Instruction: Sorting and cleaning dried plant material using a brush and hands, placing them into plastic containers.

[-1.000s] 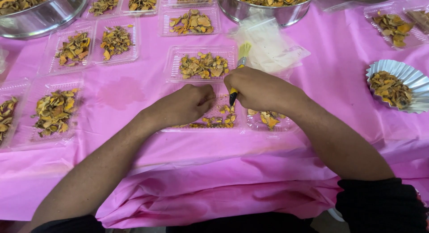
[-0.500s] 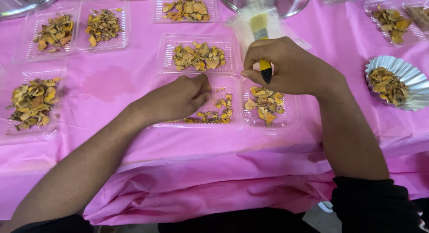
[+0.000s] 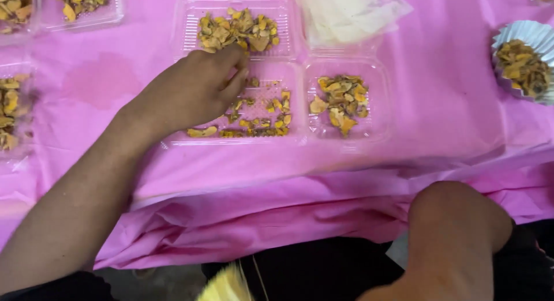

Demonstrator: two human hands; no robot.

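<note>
Clear tray (image 3: 291, 134): sitting on the pink cover of the bench (image 3: 450, 105), near its front edge; it has two compartments side by side.
Left compartment: holding scattered yellow-orange dried pieces (image 3: 262, 113), thin and spread out, with some bare plastic showing between them.
Right compartment: holding a small heap of the same dried pieces (image 3: 341, 102), untouched.
Left hand (image 3: 193, 90): lying over the left compartment with fingers curled loosely downward, fingertips among the pieces at its far edge; whether it is pinching any piece, I cannot tell.
Right hand (image 3: 456, 232): hanging low in front of the bench, below its edge, seen from the back and closed into a loose fist; what it is gripping, if anything, is hidden.
Yellow bristly object (image 3: 228, 283): blurring at the bottom edge of the view, left of the right hand.
Second clear tray (image 3: 190, 30): lying just behind the first, filled with dried pieces.
Foil cup (image 3: 522, 33): standing at the far right, filled likewise.
Clear bags (image 3: 346, 15): lying behind the right compartment.
</note>
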